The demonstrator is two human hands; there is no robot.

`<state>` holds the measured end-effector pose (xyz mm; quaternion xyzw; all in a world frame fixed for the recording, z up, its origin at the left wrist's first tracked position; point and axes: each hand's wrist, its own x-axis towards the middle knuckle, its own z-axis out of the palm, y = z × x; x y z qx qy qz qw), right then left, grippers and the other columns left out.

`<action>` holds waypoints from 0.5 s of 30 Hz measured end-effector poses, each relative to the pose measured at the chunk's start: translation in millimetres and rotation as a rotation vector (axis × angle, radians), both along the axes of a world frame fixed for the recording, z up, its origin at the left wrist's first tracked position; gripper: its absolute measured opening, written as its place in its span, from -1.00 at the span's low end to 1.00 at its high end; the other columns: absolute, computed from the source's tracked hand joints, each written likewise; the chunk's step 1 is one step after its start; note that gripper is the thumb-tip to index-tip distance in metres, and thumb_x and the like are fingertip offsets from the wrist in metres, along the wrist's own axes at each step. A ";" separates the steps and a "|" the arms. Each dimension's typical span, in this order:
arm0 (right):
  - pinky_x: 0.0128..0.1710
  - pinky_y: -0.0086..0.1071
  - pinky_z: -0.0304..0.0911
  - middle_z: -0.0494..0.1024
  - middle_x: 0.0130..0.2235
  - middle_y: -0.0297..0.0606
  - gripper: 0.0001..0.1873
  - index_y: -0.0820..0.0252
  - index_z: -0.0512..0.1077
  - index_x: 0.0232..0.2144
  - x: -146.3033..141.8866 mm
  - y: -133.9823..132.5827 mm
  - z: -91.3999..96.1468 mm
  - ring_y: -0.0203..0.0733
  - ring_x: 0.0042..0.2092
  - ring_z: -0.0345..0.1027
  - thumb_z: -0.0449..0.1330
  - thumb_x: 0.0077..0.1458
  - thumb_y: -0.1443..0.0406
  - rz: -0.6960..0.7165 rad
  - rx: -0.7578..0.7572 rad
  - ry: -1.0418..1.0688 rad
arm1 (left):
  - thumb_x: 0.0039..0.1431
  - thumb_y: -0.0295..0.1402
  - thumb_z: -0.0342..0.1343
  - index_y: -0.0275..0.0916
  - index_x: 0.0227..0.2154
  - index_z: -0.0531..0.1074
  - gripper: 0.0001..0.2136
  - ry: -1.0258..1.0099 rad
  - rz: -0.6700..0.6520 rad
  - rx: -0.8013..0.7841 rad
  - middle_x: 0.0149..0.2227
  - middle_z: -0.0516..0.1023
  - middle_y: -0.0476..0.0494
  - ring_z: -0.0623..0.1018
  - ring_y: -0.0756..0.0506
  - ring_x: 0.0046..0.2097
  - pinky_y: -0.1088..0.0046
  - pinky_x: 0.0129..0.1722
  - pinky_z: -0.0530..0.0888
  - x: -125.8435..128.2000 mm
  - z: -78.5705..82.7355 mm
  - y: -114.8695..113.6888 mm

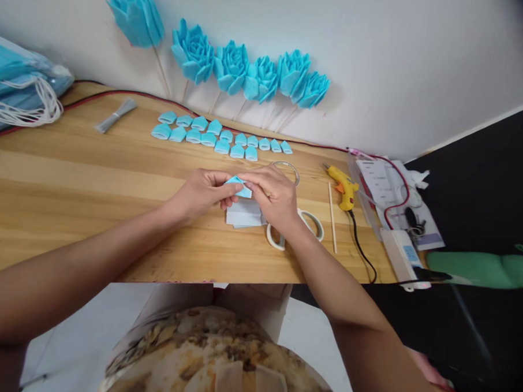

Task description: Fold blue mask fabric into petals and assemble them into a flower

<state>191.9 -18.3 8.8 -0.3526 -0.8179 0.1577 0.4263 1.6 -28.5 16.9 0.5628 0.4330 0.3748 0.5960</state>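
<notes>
Both my hands meet over the middle of the wooden table (84, 177). My left hand (201, 193) and my right hand (272, 197) each pinch a small folded light-blue piece (240, 186) between fingertips. Directly under the hands lies a small stack of pale blue cut pieces (243, 215). Scissors with white handles (306, 227) lie partly under my right wrist. Two rows of several folded blue petals (220, 137) lie farther back on the table.
Several finished blue flowers on sticks (232, 67) lean on the wall. A yellow glue gun (343, 185) and a wooden stick (332, 216) lie to the right, beside a power strip (403, 254) and papers. A pack of blue face masks (19, 87) sits far left, grey strips (115, 114) near it.
</notes>
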 end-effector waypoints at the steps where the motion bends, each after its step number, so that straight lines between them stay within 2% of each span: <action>1: -0.04 -0.18 0.33 0.65 -0.19 -0.31 -0.76 -0.05 0.60 -0.17 0.6 0.6 -0.7 -0.16 -0.14 0.48 0.13 0.28 0.27 0.006 0.009 -0.007 | 0.05 -0.18 0.25 -0.26 -0.56 0.48 -0.75 -0.012 0.005 0.000 -0.57 0.51 -0.02 0.41 0.06 -0.54 0.55 -0.50 0.37 -0.2 -0.5 0.2; 8: -0.04 -0.15 0.33 0.63 -0.17 -0.31 -0.63 -0.09 0.61 -0.14 1.7 0.3 -1.0 -0.16 -0.11 0.46 0.04 0.27 0.37 -0.018 0.022 -0.054 | 0.06 -0.15 0.26 -0.27 -0.54 0.50 -0.73 -0.032 0.011 -0.006 -0.54 0.52 -0.03 0.42 0.05 -0.53 0.53 -0.47 0.40 -1.7 -1.1 0.5; 15: -0.06 -0.16 0.32 0.62 -0.17 -0.30 -0.60 -0.11 0.61 -0.14 2.1 1.0 -0.9 -0.16 -0.11 0.44 0.03 0.27 0.40 -0.025 0.056 -0.055 | 0.05 -0.08 0.29 -0.26 -0.53 0.51 -0.68 -0.069 0.003 -0.014 -0.53 0.54 -0.05 0.44 0.04 -0.51 0.52 -0.46 0.41 -1.5 -1.6 0.0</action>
